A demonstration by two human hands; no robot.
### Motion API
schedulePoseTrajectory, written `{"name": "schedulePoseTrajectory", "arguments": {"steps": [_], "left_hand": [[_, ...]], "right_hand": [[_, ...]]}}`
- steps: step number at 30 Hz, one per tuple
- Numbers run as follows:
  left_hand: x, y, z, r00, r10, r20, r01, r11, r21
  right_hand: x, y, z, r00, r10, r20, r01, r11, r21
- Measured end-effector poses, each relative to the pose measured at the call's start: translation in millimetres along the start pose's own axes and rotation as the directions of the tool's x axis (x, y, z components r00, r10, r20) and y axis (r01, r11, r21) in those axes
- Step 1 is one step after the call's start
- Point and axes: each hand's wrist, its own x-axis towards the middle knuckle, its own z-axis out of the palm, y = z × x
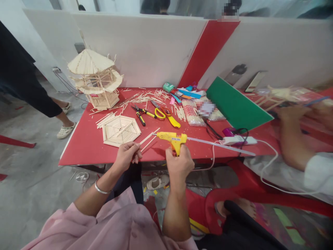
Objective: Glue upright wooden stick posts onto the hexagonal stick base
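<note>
My right hand is wrapped round the grip of a yellow hot glue gun. A long clear glue stick runs out of the back of the gun. Between the fingers of my left hand is a thin wooden stick, and the gun's nozzle meets its far end. Another stick lies just beside it. Past my left hand lies a flat hexagonal panel built from wooden sticks, with more sticks along its upper left edge.
A stick-built pavilion model stands at the back left. Pliers, scissors, loose sticks, packed sticks, a green board and a power strip occupy the red table. A co-worker's arm is at right.
</note>
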Motion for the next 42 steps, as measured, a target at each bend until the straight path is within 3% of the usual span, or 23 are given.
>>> {"name": "schedulePoseTrajectory", "arguments": {"steps": [28, 42], "left_hand": [[-4, -6, -7.1, 1.000, 0.002, 0.030, -0.002, 1.000, -0.001], [-7, -6, -6.9, 0.999, -0.014, 0.039, 0.013, 0.999, 0.032]], "right_hand": [[0, 13, 5, 0.999, 0.038, 0.000, -0.038, 0.999, -0.006], [1, 19, 9, 0.994, 0.089, -0.065, -0.089, 0.996, 0.002]]}}
